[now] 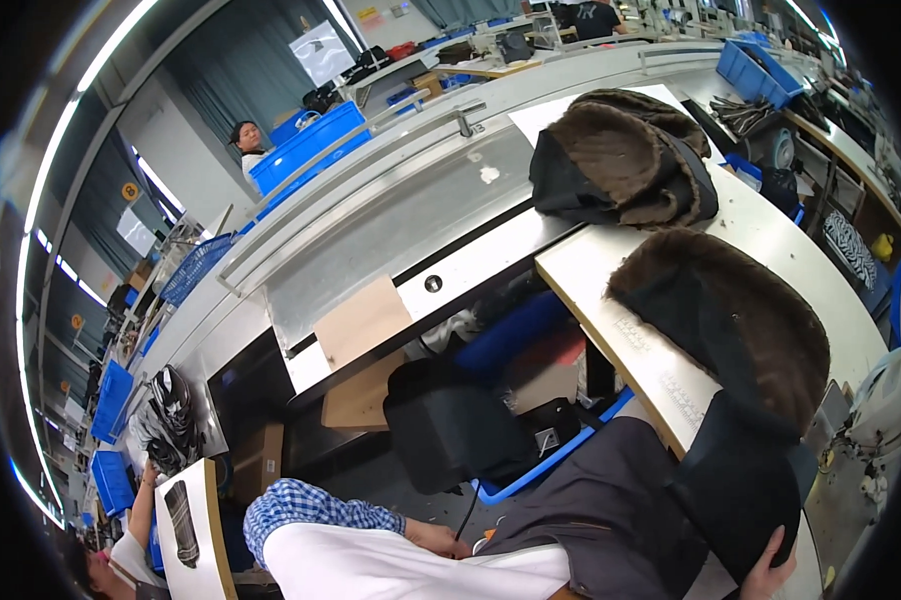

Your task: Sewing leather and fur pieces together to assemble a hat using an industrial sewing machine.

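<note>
My right hand grips the lower edge of a black fabric piece, which hangs over the table's near edge by my lap. Directly above it on the white table lies a fur-lined piece, brown inside and black outside; whether the two are joined I cannot tell. Farther back rests a pile of similar brown-and-black fur-lined pieces. Low in front of me, my left hand has its fingers curled together beside a thin black cord. What they hold, if anything, is hidden.
A sewing machine stands at the right edge. Under the table sit a black padded object and a blue tub. Brown cardboard lies on the metal counter. At lower left, another person's arm reaches toward black-and-silver material.
</note>
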`<state>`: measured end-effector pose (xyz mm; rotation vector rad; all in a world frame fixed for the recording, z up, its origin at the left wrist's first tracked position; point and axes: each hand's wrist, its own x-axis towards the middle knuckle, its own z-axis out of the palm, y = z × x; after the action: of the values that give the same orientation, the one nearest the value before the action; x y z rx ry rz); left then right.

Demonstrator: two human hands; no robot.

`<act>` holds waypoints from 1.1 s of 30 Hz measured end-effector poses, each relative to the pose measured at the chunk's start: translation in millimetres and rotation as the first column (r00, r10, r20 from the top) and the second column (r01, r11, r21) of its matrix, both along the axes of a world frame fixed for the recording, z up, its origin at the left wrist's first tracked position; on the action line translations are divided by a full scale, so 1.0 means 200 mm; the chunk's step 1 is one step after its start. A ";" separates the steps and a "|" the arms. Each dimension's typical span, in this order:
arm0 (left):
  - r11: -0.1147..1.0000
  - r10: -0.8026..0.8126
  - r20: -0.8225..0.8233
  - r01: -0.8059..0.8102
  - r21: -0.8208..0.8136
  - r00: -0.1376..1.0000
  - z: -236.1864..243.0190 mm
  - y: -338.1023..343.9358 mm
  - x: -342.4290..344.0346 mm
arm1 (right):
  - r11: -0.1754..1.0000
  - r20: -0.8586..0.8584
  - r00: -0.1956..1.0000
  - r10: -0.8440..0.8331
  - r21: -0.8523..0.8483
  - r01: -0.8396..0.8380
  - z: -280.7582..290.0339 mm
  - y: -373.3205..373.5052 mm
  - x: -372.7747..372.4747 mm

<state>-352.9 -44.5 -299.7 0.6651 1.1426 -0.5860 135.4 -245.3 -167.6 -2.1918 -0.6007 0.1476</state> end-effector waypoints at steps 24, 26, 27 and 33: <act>-0.818 -0.432 -0.274 -0.245 0.521 0.859 0.62 1.82 1.97 | 0.981 -0.090 0.994 -0.068 -0.190 0.050 0.10 -0.02 -0.02; -0.720 -0.411 -0.280 -0.121 0.683 0.868 0.67 1.79 1.98 | 0.975 -0.101 0.992 -0.075 -0.215 0.051 0.16 0.02 -0.03; -0.756 -0.368 -0.415 -0.008 0.655 0.832 0.65 1.85 1.90 | 0.969 -0.118 0.991 -0.068 -0.242 0.038 0.17 0.02 -0.02; -0.585 -0.506 0.189 -0.496 0.642 0.841 0.83 1.88 1.89 | 0.999 -0.116 0.993 -0.024 -0.042 0.019 0.09 0.04 -0.01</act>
<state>24.1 332.1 -134.3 2.4677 0.6133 1.2968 133.0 -237.2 -150.1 -2.2113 -0.5121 0.2768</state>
